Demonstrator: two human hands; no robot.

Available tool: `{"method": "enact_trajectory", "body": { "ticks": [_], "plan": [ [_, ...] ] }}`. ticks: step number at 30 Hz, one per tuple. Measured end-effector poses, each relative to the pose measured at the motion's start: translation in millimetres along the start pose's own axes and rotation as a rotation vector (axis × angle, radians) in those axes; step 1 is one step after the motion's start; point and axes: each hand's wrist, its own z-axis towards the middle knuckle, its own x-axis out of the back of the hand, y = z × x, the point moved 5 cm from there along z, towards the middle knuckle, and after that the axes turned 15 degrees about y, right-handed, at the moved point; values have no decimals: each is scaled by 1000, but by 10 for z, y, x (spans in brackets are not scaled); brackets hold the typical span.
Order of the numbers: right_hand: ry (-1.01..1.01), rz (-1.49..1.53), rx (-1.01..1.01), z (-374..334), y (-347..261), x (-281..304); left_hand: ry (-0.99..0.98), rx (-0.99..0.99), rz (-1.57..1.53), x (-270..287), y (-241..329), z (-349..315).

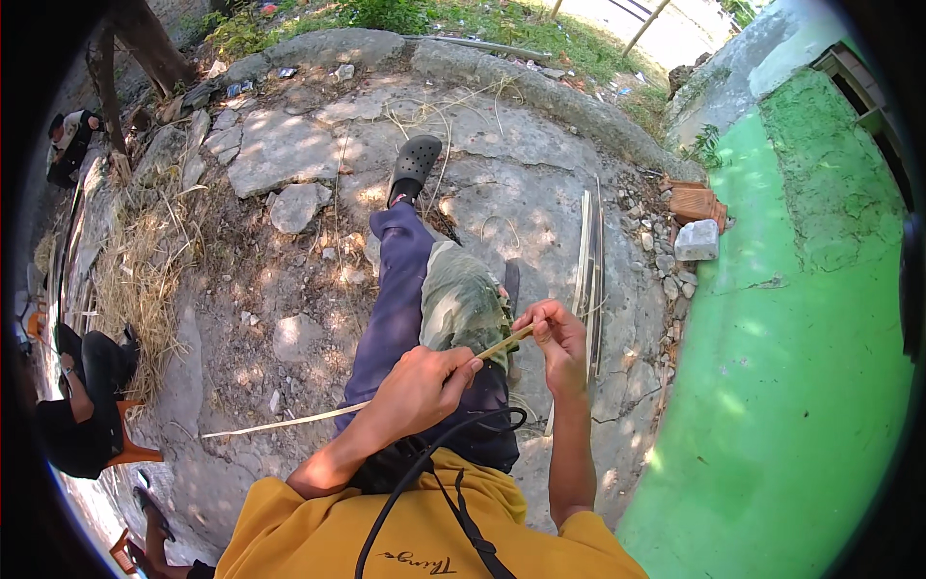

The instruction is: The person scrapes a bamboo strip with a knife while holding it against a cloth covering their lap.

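A long, thin, pale strip [280, 423], which looks like split bamboo, lies slantwise across my lap. My left hand [420, 389] is closed around it near its right end, and the rest trails out past my left forearm. At the right tip, my right hand [558, 343] pinches the strip between thumb and fingers. Beneath the strip, a camouflage-patterned cloth [463, 294] covers my right knee. My left leg [400, 280] is stretched forward in dark trousers, ending in a grey clog [418, 159]. Whether a blade is in either hand cannot be made out.
Several long strips [585, 261] lie on the cracked concrete to my right, beside a green wall [772, 386]. A pale block [696, 240] rests by that wall. Dry straw-like shavings [145, 299] heap up on the left, near a seated person in black [87, 415].
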Motion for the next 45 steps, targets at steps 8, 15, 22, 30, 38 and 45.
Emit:
{"method": "enact_trajectory", "body": {
  "ticks": [8, 15, 22, 30, 38, 45],
  "plan": [
    [644, -150, 128, 524, -73, 1785, 56, 94, 143, 385, -153, -19],
    [283, -1008, 340, 563, 39, 1078, 153, 13, 104, 259, -144, 40],
    [153, -552, 329, 59, -538, -62, 215, -135, 171, 114, -128, -8],
    [105, -354, 172, -39, -247, -127, 196, -163, 110, 55, -110, -25],
    [151, -278, 101, -99, -182, -136, 137, -142, 236, 81, -97, -48],
    [99, -199, -13, -160, -241, -110, 172, -144, 306, 113, -103, -49]
  ]
}}
